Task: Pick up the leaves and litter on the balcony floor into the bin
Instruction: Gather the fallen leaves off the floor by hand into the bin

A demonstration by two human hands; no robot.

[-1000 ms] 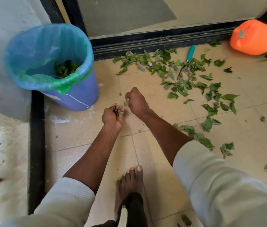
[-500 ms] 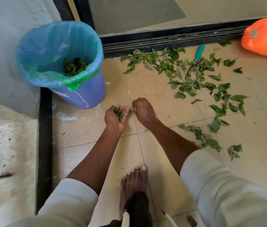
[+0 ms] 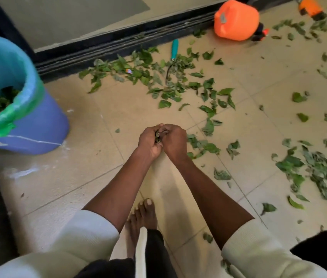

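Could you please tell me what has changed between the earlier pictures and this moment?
The right hand has come across to meet the left hand, pressing its picked scrap into the small bunch of leaves that the left hand grips. The bin, the leaves inside it and the scattered leaves on the floor have stayed put; the camera turned right.

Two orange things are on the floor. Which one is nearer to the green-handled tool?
The big orange container by the door track; the green-handled tool lies just to its left. The smaller orange object sits farther right, at the frame's top edge.
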